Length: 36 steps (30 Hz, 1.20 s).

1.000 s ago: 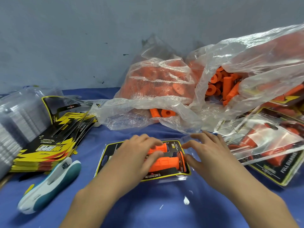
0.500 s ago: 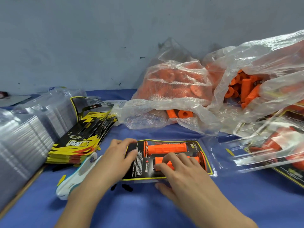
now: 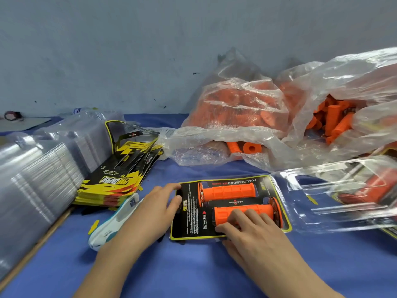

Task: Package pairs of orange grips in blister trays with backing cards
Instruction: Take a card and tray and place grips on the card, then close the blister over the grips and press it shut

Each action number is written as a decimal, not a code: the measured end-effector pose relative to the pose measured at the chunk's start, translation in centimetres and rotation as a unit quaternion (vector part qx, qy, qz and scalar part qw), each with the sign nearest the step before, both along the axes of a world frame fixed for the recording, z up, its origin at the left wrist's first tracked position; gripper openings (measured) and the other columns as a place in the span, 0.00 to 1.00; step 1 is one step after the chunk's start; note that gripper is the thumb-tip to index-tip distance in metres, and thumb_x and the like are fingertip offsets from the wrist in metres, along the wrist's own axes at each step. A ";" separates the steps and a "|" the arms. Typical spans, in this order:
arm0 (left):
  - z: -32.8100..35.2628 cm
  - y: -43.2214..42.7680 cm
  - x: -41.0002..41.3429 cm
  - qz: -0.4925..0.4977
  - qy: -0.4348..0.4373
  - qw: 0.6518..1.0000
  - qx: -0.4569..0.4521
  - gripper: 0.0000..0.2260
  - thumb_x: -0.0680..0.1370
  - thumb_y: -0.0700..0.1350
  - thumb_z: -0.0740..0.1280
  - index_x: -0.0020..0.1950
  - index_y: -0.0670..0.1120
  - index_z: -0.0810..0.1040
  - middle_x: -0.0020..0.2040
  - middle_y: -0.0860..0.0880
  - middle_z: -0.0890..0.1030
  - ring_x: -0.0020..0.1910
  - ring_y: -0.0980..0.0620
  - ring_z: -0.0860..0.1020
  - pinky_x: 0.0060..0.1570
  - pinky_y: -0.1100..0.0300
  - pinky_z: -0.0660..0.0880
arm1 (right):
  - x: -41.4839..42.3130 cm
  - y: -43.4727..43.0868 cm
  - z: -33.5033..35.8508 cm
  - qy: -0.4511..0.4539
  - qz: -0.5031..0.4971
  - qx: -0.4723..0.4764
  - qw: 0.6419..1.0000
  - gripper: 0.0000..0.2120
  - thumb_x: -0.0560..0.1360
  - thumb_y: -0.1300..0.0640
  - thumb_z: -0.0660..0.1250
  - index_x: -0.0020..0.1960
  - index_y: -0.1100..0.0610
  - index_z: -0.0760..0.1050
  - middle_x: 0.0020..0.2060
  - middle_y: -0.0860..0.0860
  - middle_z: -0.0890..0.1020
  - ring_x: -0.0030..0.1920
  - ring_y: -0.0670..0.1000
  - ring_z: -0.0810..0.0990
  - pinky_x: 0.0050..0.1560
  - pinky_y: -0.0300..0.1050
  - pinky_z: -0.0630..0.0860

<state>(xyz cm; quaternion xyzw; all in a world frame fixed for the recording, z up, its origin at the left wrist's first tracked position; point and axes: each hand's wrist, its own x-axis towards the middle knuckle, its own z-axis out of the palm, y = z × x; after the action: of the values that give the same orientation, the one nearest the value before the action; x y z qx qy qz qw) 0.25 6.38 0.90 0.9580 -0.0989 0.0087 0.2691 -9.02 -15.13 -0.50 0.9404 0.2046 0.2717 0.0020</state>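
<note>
Pressing a filled pack flat on the blue surface (image 3: 193,274).

I have my left hand (image 3: 158,206) at the left edge of the pack (image 3: 189,214), fingers nearly straight and resting on it, I judge to keep it from sliding. My right hand (image 3: 252,230) lies across the nearer orange grip (image 3: 242,211), fingers laid over it and pressing down, probably seating it; the farther grip (image 3: 228,191) sits parallel behind. Loose grips wait in the plastic bags (image 3: 236,117) behind, the card stack (image 3: 116,179) and clear trays (image 3: 38,175) to the left, within reach. I can't tell whether a clear cover is closed over this pack; glare hides it. The finished packs (image 3: 354,190) at right are cut off, and a white-and-teal tool (image 3: 111,226) is half hidden under my left wrist.
</note>
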 end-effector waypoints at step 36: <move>-1.0 1.2 0.0 0.059 0.039 0.994 -0.089 0.10 0.80 0.47 0.66 0.40 0.47 0.78 0.24 0.52 0.78 0.21 0.56 0.74 0.30 0.60 0.69 | -3.1 -4.3 1.7 -0.031 -0.118 0.776 0.619 0.07 0.79 0.60 0.65 0.49 0.48 0.74 0.42 0.46 0.80 0.41 0.45 0.80 0.43 0.36 0.76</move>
<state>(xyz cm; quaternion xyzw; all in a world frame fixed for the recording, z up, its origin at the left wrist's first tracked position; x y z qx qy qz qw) 0.27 7.57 -0.11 0.9340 -0.0307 -0.0039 0.3558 -12.12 -19.42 1.17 0.5996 -0.1947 0.3563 -0.6896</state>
